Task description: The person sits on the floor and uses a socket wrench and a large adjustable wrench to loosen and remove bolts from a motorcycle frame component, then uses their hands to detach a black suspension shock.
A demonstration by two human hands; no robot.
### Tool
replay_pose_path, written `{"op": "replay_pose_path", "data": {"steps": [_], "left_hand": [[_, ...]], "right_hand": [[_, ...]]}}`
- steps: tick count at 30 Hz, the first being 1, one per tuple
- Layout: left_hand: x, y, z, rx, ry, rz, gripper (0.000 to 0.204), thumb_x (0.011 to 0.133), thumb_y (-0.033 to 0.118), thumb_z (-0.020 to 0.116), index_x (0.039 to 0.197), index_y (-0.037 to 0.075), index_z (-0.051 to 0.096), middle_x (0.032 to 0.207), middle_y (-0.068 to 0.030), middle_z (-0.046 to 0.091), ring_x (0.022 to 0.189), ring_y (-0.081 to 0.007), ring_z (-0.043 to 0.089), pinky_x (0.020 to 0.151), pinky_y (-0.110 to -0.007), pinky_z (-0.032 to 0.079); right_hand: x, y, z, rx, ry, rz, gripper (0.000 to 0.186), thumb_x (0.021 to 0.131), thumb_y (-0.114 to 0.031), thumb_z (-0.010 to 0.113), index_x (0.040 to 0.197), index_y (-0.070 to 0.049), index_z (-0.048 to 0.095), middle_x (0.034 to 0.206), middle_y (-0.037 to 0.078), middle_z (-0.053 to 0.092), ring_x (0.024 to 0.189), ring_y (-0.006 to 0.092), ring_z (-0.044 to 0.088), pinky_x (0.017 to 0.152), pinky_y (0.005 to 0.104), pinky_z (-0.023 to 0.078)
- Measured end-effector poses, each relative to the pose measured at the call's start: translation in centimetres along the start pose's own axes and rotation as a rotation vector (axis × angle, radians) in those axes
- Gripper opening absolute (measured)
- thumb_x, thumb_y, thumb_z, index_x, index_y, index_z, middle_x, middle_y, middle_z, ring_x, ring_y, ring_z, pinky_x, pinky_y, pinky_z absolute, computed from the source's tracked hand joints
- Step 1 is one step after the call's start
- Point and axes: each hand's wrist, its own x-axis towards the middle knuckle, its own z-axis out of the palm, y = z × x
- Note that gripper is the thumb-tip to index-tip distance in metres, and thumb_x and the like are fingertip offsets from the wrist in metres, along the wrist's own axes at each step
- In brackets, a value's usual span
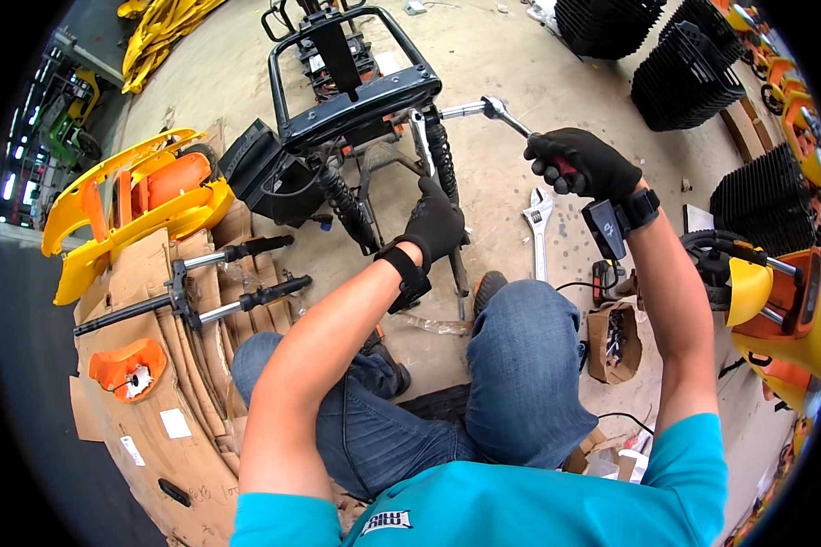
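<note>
In front of me stands a black scooter frame [365, 102] with a rear rack and two coil-spring shock absorbers. My right hand [586, 164], in a black glove, is closed round the red grip of a socket ratchet [517, 122]. The ratchet's chrome extension [463, 110] reaches left to the top of the right-hand shock absorber [441, 155]. Beside that shock, my gloved left hand [435, 221] is closed round the lower end of a silver wrench [421, 139], thumb pointing up. Its fingers are partly hidden.
An adjustable wrench [539, 223] and a cordless drill [607, 279] lie by my knee, near a box of bolts [616, 342]. On the left, cardboard [169, 456] bears a front fork [187, 292] and yellow panels [137, 205]. Black crates [687, 77] stand at right.
</note>
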Motion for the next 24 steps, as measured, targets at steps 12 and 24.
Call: {"op": "replay_pose_path", "data": {"steps": [12,24], "left_hand": [[0.7,-0.7,-0.7,0.116,-0.014,0.039,0.069,0.084,0.015,0.051,0.124,-0.023,0.010,0.089,-0.0351,0.060,0.082,-0.0429,0.063,0.073,-0.046,0.050],[2.0,-3.1,-1.9,0.828,0.038,0.699,0.023,0.076,0.005,0.057,0.080,-0.017,0.061,0.063,-0.0270,0.060,0.055,-0.0382,0.063,0.066,-0.051,0.050]], "right_hand": [[0.5,-3.8,-0.5,-0.370,-0.126,-0.108,0.036,0.095,-0.033,0.055,0.097,0.002,0.060,0.074,0.009,0.062,0.055,0.0104,0.058,0.045,0.0224,0.050],[0.9,-5.5,-1.2,-0.896,-0.307,-0.475,0.038,0.088,-0.008,0.055,0.127,-0.003,0.055,0.094,0.013,0.067,0.074,0.0189,0.065,0.068,0.0303,0.055]]}}
